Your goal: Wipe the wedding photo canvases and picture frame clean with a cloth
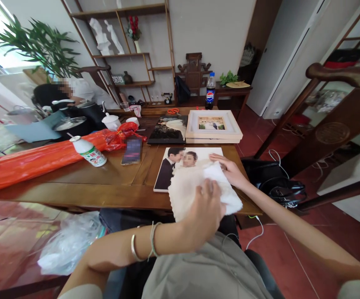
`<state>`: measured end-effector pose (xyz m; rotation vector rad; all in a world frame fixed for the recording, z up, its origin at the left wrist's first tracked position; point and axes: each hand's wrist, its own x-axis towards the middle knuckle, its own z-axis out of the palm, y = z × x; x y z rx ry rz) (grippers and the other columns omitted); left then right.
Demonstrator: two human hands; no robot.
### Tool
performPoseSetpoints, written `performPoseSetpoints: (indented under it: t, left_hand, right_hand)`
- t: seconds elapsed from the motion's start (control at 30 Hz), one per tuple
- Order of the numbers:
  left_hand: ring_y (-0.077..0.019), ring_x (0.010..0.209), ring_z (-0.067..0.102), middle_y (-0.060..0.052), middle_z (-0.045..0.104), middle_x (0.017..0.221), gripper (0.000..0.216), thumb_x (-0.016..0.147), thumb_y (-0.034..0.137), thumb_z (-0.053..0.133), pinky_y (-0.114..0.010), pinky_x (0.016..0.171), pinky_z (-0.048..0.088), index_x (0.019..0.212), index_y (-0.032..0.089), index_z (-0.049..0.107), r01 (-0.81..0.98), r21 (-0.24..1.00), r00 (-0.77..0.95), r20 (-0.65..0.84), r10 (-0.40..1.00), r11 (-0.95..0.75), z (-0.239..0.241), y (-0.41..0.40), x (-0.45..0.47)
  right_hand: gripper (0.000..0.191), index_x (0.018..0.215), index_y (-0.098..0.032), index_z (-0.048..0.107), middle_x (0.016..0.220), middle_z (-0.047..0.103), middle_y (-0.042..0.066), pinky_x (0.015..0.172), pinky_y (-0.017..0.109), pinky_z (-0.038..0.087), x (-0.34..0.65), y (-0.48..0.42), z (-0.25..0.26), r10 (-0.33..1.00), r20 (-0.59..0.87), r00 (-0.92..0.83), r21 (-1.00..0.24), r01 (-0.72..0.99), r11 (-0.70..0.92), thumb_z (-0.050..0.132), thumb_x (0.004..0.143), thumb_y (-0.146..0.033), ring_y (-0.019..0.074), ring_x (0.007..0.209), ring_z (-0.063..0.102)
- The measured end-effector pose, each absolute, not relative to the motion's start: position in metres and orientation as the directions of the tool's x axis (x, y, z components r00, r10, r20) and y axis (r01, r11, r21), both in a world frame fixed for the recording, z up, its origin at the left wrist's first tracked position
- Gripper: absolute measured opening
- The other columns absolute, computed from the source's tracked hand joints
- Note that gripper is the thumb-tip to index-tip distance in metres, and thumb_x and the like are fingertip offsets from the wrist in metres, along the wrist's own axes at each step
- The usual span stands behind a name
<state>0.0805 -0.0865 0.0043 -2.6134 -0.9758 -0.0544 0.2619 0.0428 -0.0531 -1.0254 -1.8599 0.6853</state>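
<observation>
A photo panel point(164, 176) showing two people in formal dress lies on the wooden table point(120, 187) in front of me. Over its lower right part is spread a white cloth point(186, 182), which also hangs past the table's near edge. My left hand point(203, 209), with bracelets on the wrist, is closed on the cloth with curled fingers. My right hand point(231, 170) rests at the panel's right side with its fingers stretched out flat. Part of that hand's lower side is hidden by the cloth.
Behind the panel lie a white framed picture point(236, 128) and a dark photo panel point(164, 131). A phone point(132, 151), a white bottle point(89, 151) and a long red plastic-wrapped bundle point(43, 160) are to the left. A cola bottle point(210, 93) stands farther back. Someone sits at far left.
</observation>
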Motion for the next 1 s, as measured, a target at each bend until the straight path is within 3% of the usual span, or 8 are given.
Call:
performPoseSetpoints:
  t: [0.13, 0.23, 0.33, 0.57, 0.67, 0.73, 0.87, 1.0]
  left_hand:
    - [-0.0417, 0.123, 0.049, -0.019, 0.052, 0.136, 0.025, 0.086, 0.016, 0.052, -0.050, 0.086, 0.049, 0.103, 0.014, 0.070, 0.809, -0.217, 0.580, 0.153, 0.800, -0.546, 0.011, -0.038, 0.075]
    - [-0.0458, 0.133, 0.036, -0.020, 0.042, 0.145, 0.027, 0.086, 0.013, 0.052, -0.054, 0.092, 0.046, 0.107, 0.012, 0.069, 0.859, -0.157, 0.508, 0.124, 0.853, -0.488, 0.012, 0.005, 0.072]
    - [-0.0403, 0.141, 0.023, -0.016, 0.028, 0.154, 0.028, 0.090, 0.018, 0.051, -0.055, 0.102, 0.038, 0.111, 0.013, 0.068, 0.798, -0.161, 0.601, 0.154, 0.784, -0.580, 0.006, 0.030, 0.070]
    - [-0.0382, 0.135, 0.037, -0.014, 0.040, 0.149, 0.026, 0.091, 0.027, 0.052, -0.053, 0.105, 0.037, 0.104, 0.016, 0.072, 0.650, -0.285, 0.760, 0.251, 0.600, -0.704, -0.011, -0.040, 0.067]
    - [-0.0370, 0.133, 0.041, -0.013, 0.042, 0.147, 0.033, 0.095, 0.028, 0.045, -0.051, 0.102, 0.040, 0.115, 0.015, 0.068, 0.551, -0.348, 0.831, 0.307, 0.464, -0.758, -0.010, -0.085, 0.067]
    - [-0.0354, 0.131, 0.044, -0.013, 0.046, 0.144, 0.033, 0.096, 0.027, 0.044, -0.048, 0.101, 0.041, 0.115, 0.016, 0.068, 0.537, -0.341, 0.838, 0.315, 0.445, -0.771, -0.008, -0.097, 0.068]
    - [-0.0333, 0.131, 0.045, -0.014, 0.048, 0.142, 0.026, 0.093, 0.022, 0.048, -0.045, 0.097, 0.045, 0.102, 0.018, 0.072, 0.641, -0.247, 0.767, 0.210, 0.606, -0.727, -0.001, -0.065, 0.066]
    - [-0.0310, 0.131, 0.045, -0.015, 0.046, 0.144, 0.025, 0.092, 0.018, 0.049, -0.043, 0.098, 0.046, 0.108, 0.016, 0.069, 0.721, -0.206, 0.691, 0.134, 0.710, -0.662, 0.007, 0.008, 0.052]
  right_hand:
    - [0.031, 0.113, -0.026, 0.070, 0.129, 0.064, 0.007, 0.112, 0.048, 0.036, 0.258, 0.044, -0.055, 0.865, 0.435, -0.252, -0.750, 0.429, 0.503, 0.056, 0.086, -0.025, 0.0251, 0.128, 0.052]
    - [0.031, 0.113, -0.024, 0.070, 0.130, 0.063, 0.009, 0.112, 0.049, 0.035, 0.258, 0.043, -0.054, 0.860, 0.435, -0.265, -0.745, 0.431, 0.510, 0.055, 0.086, -0.027, 0.0259, 0.128, 0.052]
    - [0.031, 0.113, -0.024, 0.070, 0.132, 0.061, 0.008, 0.112, 0.050, 0.035, 0.259, 0.043, -0.053, 0.871, 0.416, -0.260, -0.746, 0.450, 0.490, 0.056, 0.086, -0.026, 0.0266, 0.128, 0.051]
    - [0.035, 0.114, -0.026, 0.070, 0.130, 0.063, 0.007, 0.112, 0.047, 0.036, 0.261, 0.044, -0.053, 0.859, 0.430, -0.278, -0.762, 0.398, 0.510, 0.056, 0.082, -0.021, 0.0257, 0.129, 0.051]
    - [0.036, 0.116, -0.027, 0.068, 0.130, 0.063, 0.006, 0.112, 0.047, 0.036, 0.261, 0.043, -0.052, 0.847, 0.443, -0.292, -0.764, 0.371, 0.528, 0.061, 0.081, -0.023, 0.0249, 0.129, 0.051]
    - [0.035, 0.117, -0.027, 0.068, 0.130, 0.063, 0.006, 0.112, 0.047, 0.036, 0.261, 0.042, -0.051, 0.842, 0.448, -0.301, -0.761, 0.366, 0.536, 0.062, 0.082, -0.026, 0.0248, 0.129, 0.051]
    - [0.032, 0.116, -0.025, 0.068, 0.131, 0.062, 0.008, 0.113, 0.048, 0.035, 0.260, 0.044, -0.054, 0.854, 0.439, -0.278, -0.747, 0.416, 0.519, 0.057, 0.087, -0.028, 0.0250, 0.129, 0.051]
    - [0.030, 0.114, -0.025, 0.069, 0.129, 0.063, 0.008, 0.112, 0.048, 0.036, 0.259, 0.045, -0.057, 0.850, 0.448, -0.279, -0.732, 0.431, 0.527, 0.056, 0.088, -0.029, 0.0252, 0.128, 0.052]
